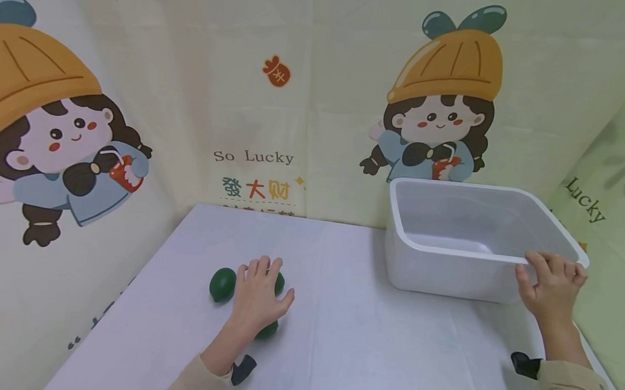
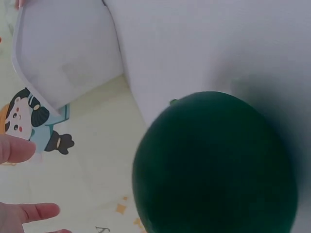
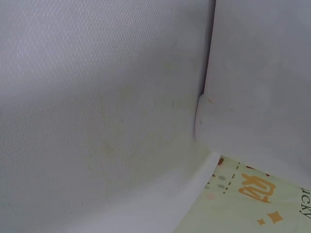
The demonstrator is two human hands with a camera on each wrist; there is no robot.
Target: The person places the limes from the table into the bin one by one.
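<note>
My left hand (image 1: pixel 257 291) hovers over a small group of dark green limes, its fingers spread and slightly bent. One lime (image 1: pixel 222 285) lies to the left of the fingers. A second lime (image 1: pixel 279 284) shows partly between the forefinger and thumb, and a third lime (image 1: pixel 268 331) is partly hidden by the wrist. Close up in the left wrist view, a lime (image 2: pixel 214 165) fills the lower right, apart from the visible fingers. On the right, my right hand (image 1: pixel 552 284) grips the near rim of a white plastic bin (image 1: pixel 450 274), fingers over the edge and thumb against the outer wall.
A white cloth covers the table (image 1: pixel 337 347). Behind it hangs a printed curtain (image 1: pixel 342 103) with cartoon figures, close against the bin's back side. More printed cloth (image 1: pixel 618 278) borders the right edge. The bin's inside floor shows no objects.
</note>
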